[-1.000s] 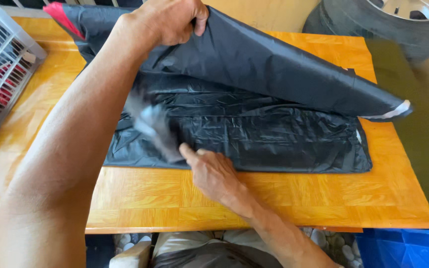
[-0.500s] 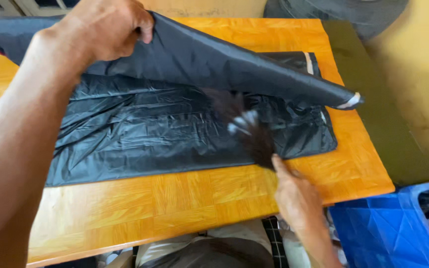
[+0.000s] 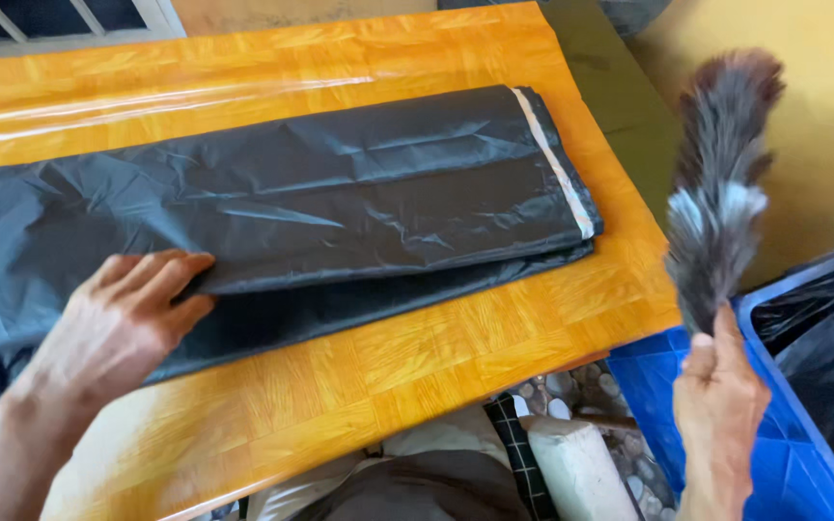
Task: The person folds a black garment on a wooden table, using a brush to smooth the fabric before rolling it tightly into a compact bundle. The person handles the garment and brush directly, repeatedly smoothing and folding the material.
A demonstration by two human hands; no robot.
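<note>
Black folded nylon cloth (image 3: 340,203), one piece, lies on the orange wooden table (image 3: 417,367) under your left hand (image 3: 118,323), fingers flat, gripping nothing. Your right hand (image 3: 721,405) is closed on one grey-brown feather duster (image 3: 721,193), plume upright above the fist, one blue plastic crate (image 3: 726,434) below.

The folded black sheet (image 3: 340,203) is looking like thin, slick synthetic cloth, creased and faintly shiny (a pale woven strip edging one end). The wooden table (image 3: 456,357) is gleaming, varnished. The feather duster (image 3: 721,193) is looking soft, fluffy, matt.

An orange wooden table (image 3: 417,362) bears a folded black sheet (image 3: 340,207).
</note>
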